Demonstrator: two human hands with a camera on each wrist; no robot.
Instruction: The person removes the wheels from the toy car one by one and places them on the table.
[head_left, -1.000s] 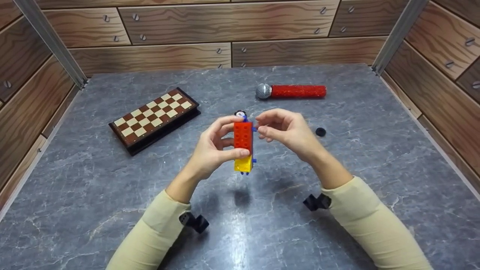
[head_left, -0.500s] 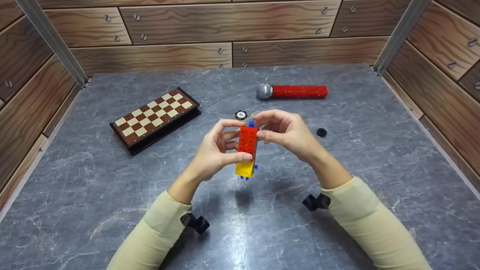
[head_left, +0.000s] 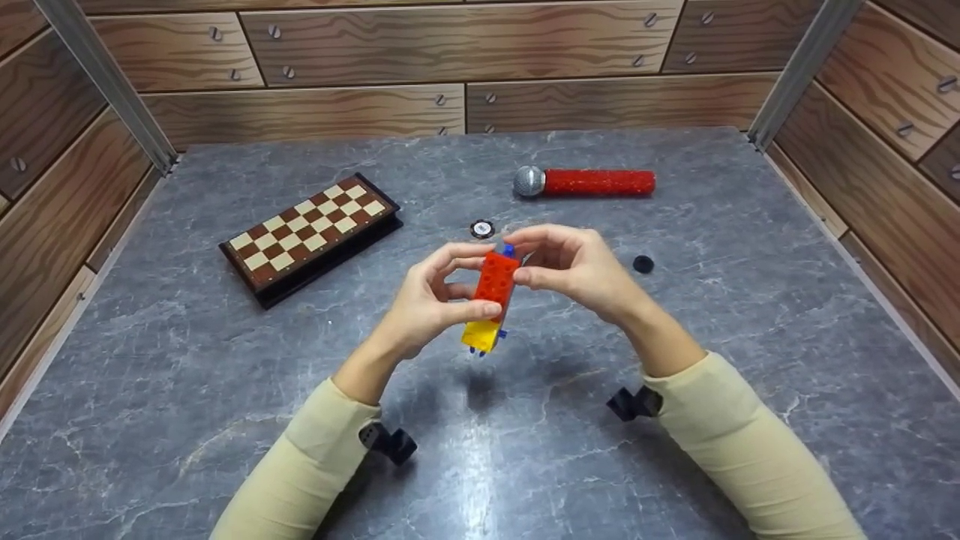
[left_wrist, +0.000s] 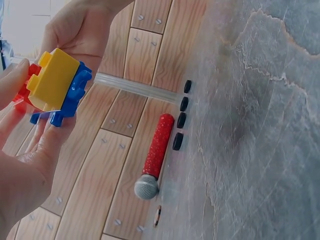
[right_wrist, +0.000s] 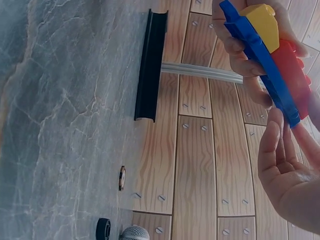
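Observation:
Above the table, my left hand [head_left: 421, 301] grips a building-block toy vehicle [head_left: 495, 281] between thumb and fingers. A red studded brick [right_wrist: 294, 75] and a yellow brick [left_wrist: 56, 82] sit on its long blue base [right_wrist: 260, 60]. Blue pegs stick out along the base's side, with no wheels on those visible. The toy leans, its red end pointing away and slightly right. At that far end, my right hand [head_left: 574, 262] pinches the toy with its thumb against the red brick and fingertips by the blue base. The fingers partly cover that end.
A folded chessboard case [head_left: 311, 236] lies at left. Farther back is a red-handled microphone [head_left: 592, 182]. A poker chip [head_left: 482, 229] lies beyond the hands. Several small black discs, one a black disc [left_wrist: 182, 120], line up at right. Wood-patterned walls enclose the table.
The toy has shifted slightly right and tilted, its near end swinging left. My right fingers have closed onto its far end. The poker chip, partly covered before, now shows fully.

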